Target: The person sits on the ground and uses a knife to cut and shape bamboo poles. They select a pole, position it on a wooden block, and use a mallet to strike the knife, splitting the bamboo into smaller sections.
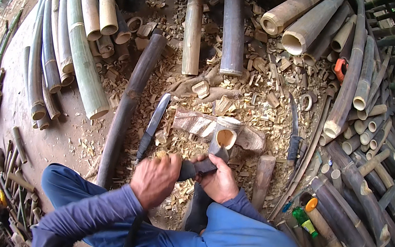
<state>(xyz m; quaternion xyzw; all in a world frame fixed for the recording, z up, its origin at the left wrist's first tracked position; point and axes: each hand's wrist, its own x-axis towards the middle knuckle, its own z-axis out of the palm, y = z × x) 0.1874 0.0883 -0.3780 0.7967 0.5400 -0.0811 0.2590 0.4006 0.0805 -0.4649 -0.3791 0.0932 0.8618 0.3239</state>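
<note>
My left hand is closed in a fist, knuckles up, at the left end of a dark, bar-like piece whose kind I cannot make out. From the other side, my right hand grips that piece, thumb on top. Just beyond my right fingers, a short bamboo tube with a pale oval opening cut in its side rests against a rough wooden block. To the left lies a knife with a dark handle. Another knife, its handle wrapped, lies to the right.
Wood chips cover the ground. A long dark bamboo pole lies left of my hands, and a short bamboo length to the right. Bamboo poles pile up left, ahead and right. A green bottle lies among the right-hand poles.
</note>
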